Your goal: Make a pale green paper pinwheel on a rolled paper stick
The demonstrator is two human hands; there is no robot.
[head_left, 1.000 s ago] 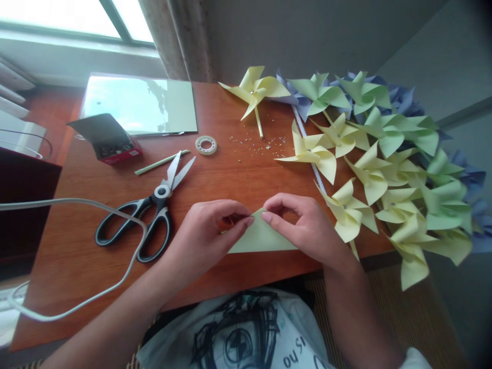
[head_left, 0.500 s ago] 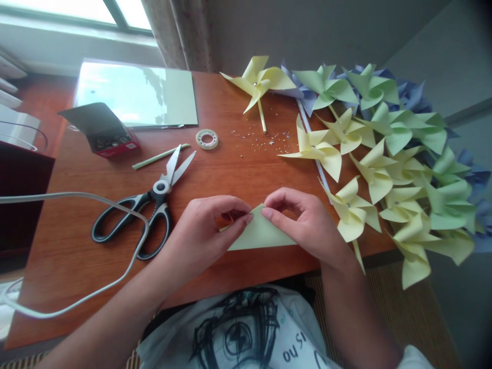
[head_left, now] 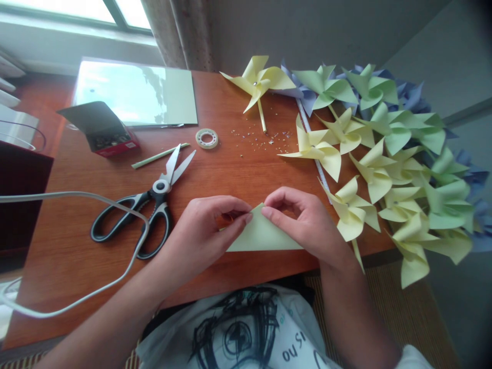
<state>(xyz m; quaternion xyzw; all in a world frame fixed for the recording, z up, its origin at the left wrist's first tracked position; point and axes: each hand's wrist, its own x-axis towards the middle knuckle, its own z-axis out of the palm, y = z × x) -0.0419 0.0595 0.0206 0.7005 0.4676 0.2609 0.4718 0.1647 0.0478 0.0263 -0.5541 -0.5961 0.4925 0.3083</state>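
Between my two hands is a folded sheet of pale green paper (head_left: pixel 265 233), its corner pointing up and its long straight edge toward me. My left hand (head_left: pixel 215 220) pinches the paper near the top corner with thumb and index finger. On the other side of that corner, my right hand (head_left: pixel 298 218) pinches the paper in the same way. The fingertips of the two hands are a short gap apart. To the left of my left hand lie open scissors (head_left: pixel 159 190) with black and grey handles.
Paper pinwheels (head_left: pixel 384 169) in yellow, green and purple crowd the right side. A roll of tape (head_left: pixel 206 139), a rolled paper stick (head_left: pixel 157 156), an open red box (head_left: pixel 115 146) and a glossy pack of paper (head_left: pixel 179 97) lie behind. A white cable (head_left: pixel 92 300) crosses the left; paper crumbs lie mid-table.
Both hands keep the same pinch on the paper. The paper's lower edge shows slightly farther to the right; otherwise the view has only shifted a little.
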